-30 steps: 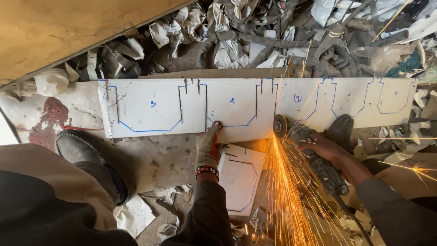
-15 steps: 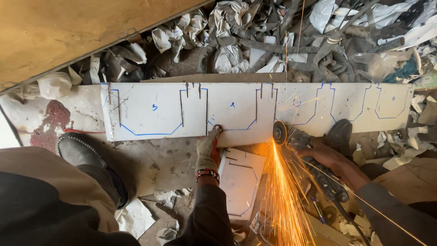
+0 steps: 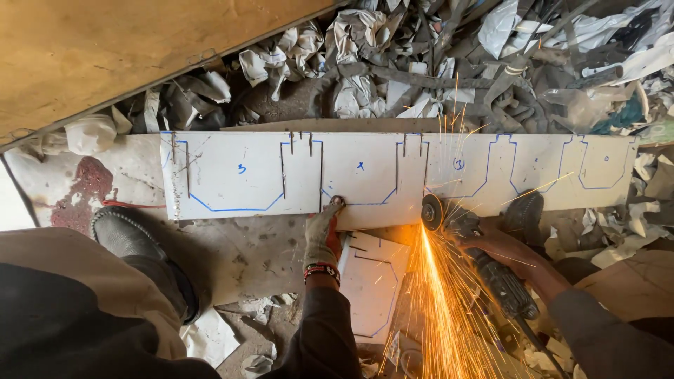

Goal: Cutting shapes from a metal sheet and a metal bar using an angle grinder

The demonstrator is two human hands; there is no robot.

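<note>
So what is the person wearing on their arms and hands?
The left hand wears a dirty, worn work glove, with a red and dark beaded band at the wrist and a dark sleeve. The right hand is bare, with a dark grey sleeve.

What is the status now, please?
Left hand presses on the white metal sheet. Right hand grips the grinder, disc at the sheet's near edge, sparks flying. Black shoe beside the sheet.

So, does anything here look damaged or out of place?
Yes. The white sheet marked with blue lines lies on a floor strewn with crumpled scrap. A red stain marks the panel left of it. Sparks from the angle grinder spray toward the person.
</note>
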